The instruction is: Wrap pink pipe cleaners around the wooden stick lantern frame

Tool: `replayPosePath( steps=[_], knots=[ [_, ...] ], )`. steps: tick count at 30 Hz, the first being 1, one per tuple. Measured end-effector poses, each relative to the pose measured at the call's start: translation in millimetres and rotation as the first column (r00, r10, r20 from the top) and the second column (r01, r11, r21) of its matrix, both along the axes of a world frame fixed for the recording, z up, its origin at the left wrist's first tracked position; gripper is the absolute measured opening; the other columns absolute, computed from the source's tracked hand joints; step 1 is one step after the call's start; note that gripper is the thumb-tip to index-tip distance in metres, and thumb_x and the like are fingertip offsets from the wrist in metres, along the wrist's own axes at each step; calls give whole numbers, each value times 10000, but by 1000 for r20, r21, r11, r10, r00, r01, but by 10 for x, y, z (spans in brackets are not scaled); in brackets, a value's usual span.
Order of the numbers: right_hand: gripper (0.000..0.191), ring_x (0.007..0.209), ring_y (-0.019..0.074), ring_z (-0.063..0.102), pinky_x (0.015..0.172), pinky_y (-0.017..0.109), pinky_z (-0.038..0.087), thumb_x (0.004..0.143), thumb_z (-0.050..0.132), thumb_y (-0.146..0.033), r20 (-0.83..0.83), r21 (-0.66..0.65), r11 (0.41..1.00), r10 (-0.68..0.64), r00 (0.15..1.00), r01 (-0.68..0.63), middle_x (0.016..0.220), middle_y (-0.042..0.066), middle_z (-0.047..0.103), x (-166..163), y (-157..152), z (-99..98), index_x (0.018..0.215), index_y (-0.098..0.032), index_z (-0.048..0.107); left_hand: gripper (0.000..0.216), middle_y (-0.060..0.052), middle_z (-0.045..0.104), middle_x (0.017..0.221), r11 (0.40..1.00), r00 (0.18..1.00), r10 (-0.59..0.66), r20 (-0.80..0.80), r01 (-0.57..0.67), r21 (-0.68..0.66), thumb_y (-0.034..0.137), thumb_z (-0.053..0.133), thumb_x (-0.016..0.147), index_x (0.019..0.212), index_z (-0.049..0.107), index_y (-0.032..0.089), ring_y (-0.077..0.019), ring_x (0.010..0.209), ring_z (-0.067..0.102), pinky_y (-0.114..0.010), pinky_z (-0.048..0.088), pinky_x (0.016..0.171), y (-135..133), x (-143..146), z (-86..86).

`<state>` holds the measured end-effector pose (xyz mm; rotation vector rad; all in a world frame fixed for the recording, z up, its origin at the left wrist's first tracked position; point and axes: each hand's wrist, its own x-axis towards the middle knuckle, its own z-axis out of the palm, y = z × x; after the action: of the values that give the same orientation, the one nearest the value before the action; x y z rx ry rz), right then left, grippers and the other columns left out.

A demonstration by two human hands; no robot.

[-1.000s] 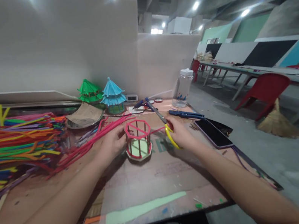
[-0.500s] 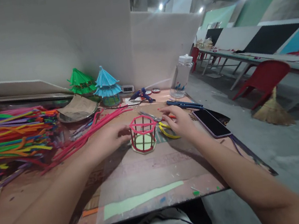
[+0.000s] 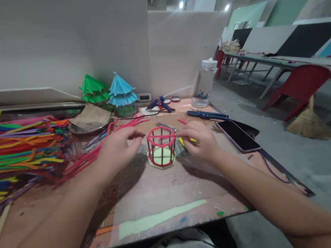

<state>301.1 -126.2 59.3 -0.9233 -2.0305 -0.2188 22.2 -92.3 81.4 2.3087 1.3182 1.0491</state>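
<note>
A small octagonal cage-like frame (image 3: pixel 162 145), with pink rims, brown posts and a pale green base, stands upright on the work board. To its left hovers my left hand (image 3: pixel 121 144), thumb and fingers apart and holding nothing. My right hand (image 3: pixel 198 137) is at the frame's right side, its fingertips pinched together close to the upper rim. Whatever they hold, if anything, is too small to make out. Scissors with yellow handles (image 3: pixel 192 140) lie partly hidden under that hand and behind the frame. A short pink piece (image 3: pixel 181 121) lies just beyond the right hand.
Colourful pipe cleaners (image 3: pixel 14 151) fill the left side. At the back stand green (image 3: pixel 93 88) and blue (image 3: pixel 121 92) pagoda-like models, a glue gun (image 3: pixel 161 104) and a bottle (image 3: pixel 205 83). Blue-handled pliers (image 3: pixel 207 115) and a phone (image 3: pixel 239 135) lie right.
My left hand has drawn back from the frame and opened. My right hand has moved in toward the frame's rim, fingertips now pinched. The view has shifted slightly.
</note>
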Motion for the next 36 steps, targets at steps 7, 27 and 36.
replayPosePath(
  steps=[7,27,36],
  knots=[
    [274,828,232,631,789,394,466,894,532,-72,90,49,998,21,996,-26,842,70,742,29,24,14,972,-206,758,283,-61,809,1034,988,990,-62,-130,79,130,325,540,946,1053,773,203,-232,944,738,-317,537,856,-8,-1,-35],
    [250,1024,270,693,924,407,527,950,599,-198,171,-346,903,-205,964,253,1137,137,752,297,238,38,1179,-168,694,475,-92,776,1214,975,978,-198,-64,190,-119,417,680,842,1284,699,243,-289,1067,725,-360,569,889,111,9,-205],
    [580,1157,322,679,926,361,508,931,701,-255,506,-588,660,-152,849,469,1355,204,682,516,346,-47,1488,-160,571,241,-78,782,894,947,977,-127,171,171,-272,434,630,853,867,766,236,-285,824,697,-369,533,777,216,123,-513]
  ],
)
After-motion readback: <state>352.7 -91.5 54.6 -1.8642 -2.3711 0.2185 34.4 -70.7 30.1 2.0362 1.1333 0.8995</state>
